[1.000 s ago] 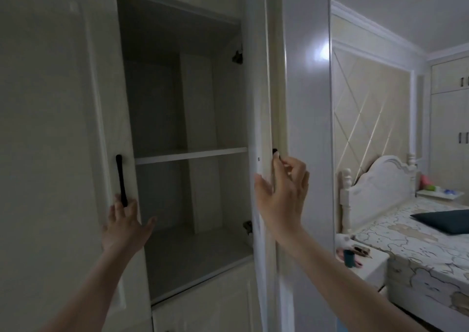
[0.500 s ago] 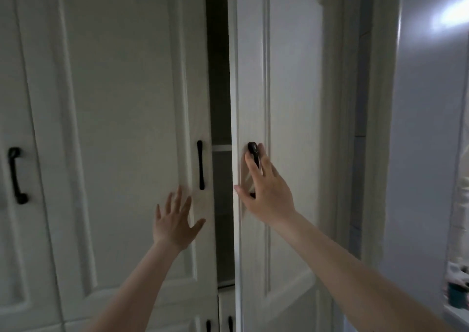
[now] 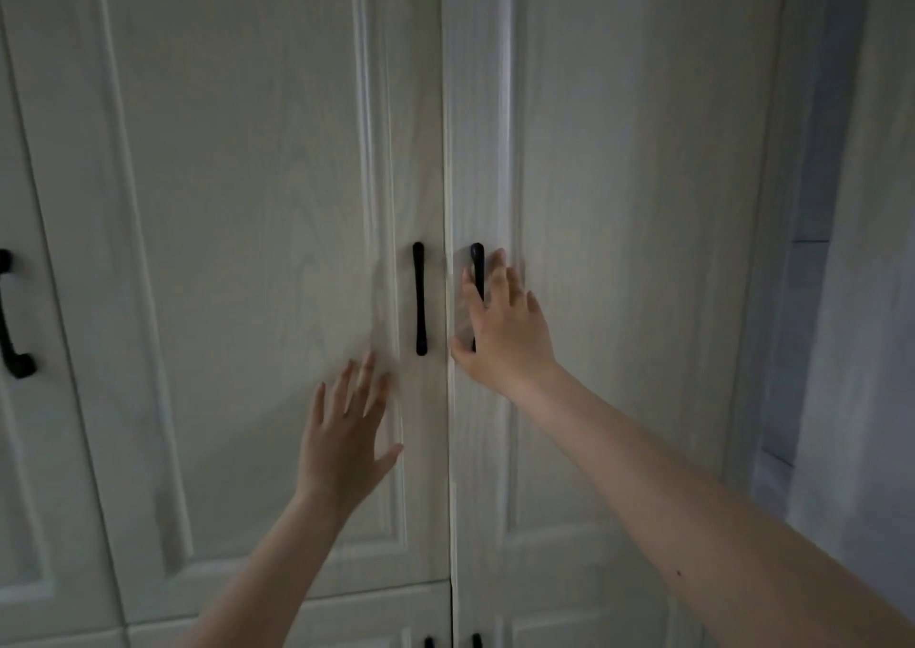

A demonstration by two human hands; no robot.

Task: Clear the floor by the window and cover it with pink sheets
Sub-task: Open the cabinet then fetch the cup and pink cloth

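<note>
Two hands on doors (image 3: 247, 201); right hand (image 3: 505, 330) blurred, half-hiding handle (image 3: 477, 263).

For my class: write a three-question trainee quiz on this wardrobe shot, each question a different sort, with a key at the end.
1. True or false: the two wardrobe doors, left door and right door, stand wide open.
2. Multiple choice: the left hand is A) gripping a handle, B) flat with spread fingers on the left door, C) out of view.
3. Fill in: the right hand lies over the black ____ of the right door.

Key
1. False: they meet at the middle seam.
2. B: it lies below that door's handle.
3. Handle; blur hides whether the fingers curl round it.
</note>
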